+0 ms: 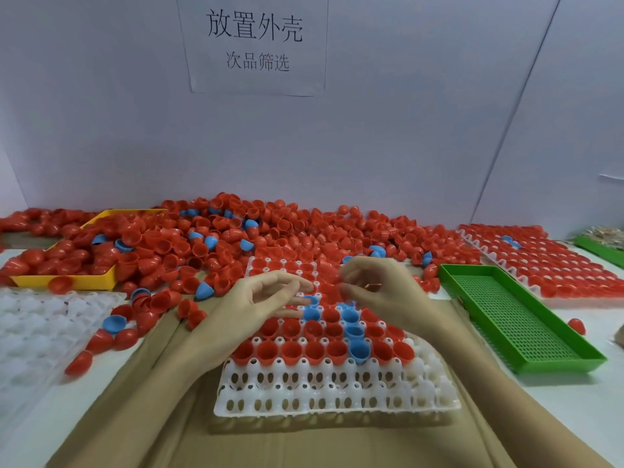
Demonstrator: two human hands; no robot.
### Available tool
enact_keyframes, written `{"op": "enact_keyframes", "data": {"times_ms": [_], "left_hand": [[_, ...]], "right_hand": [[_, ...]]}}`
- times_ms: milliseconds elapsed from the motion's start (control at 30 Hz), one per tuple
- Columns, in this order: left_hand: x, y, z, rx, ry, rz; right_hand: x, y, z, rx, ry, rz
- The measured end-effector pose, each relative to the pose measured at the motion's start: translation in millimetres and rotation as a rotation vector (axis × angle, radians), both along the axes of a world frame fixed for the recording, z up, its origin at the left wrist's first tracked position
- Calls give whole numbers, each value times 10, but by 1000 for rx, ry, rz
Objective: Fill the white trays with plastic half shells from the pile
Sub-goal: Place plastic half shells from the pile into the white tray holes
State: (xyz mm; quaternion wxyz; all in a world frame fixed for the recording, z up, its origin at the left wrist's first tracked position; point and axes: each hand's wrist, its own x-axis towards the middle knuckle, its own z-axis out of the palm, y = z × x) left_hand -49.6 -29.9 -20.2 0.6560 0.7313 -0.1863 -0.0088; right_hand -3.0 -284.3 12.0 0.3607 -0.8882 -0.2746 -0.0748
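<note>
A white tray [337, 396] lies on cardboard in front of me. Its far and middle rows hold red half shells [314, 351] and a few blue half shells [358, 349], while its two near rows are bare. Behind it a big pile of red and blue half shells [236, 238] spreads along the wall. My left hand [266, 298] hovers over the tray's middle with fingers apart, its lower fingertips by a blue shell. My right hand [378, 292] is blurred, with fingers curled around what looks like a red half shell [371, 286].
A yellow tray [67, 282] sits half buried in the pile at left. An empty white tray [40, 332] lies below it. A green mesh tray [506, 319] is at right, beyond it a filled white tray [540, 265]. A stray red shell [576, 325] lies at the far right.
</note>
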Motion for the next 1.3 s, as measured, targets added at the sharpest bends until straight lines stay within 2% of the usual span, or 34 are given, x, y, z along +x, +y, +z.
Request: {"op": "enact_keyframes", "data": {"times_ms": [100,167,233,333,467,700,867,967,1100,1200,1300], "left_hand": [[72,75,-20,109,-122,249],[134,142,-72,256,-222,439],[189,187,-140,397,-260,543],[213,194,-209,551,-221,565],[181,147,-252,686,-190,544],[183,160,-234,683,-205,540],[194,152,-242,686,-243,553],[188,153,-230,690,-304,563],[159,157,-195,665,-423,574],[141,168,-159,667,-541,596],[135,174,-115,661,-601,593]], "right_hand": [[-60,-485,16,-87,3,-113],[-121,-772,37,-180,52,-130],[-185,-975,49,-285,120,-139],[-264,-1103,20,-422,183,-119],[-330,-1071,-38,-433,192,-88],[-159,-923,53,-424,112,-160],[377,-499,65,-373,4,-153],[742,-177,16,-261,-44,-162],[1074,129,-57,-286,-8,-133],[1160,211,-126,-274,27,-198],[1104,198,-118,-140,10,-239]]}}
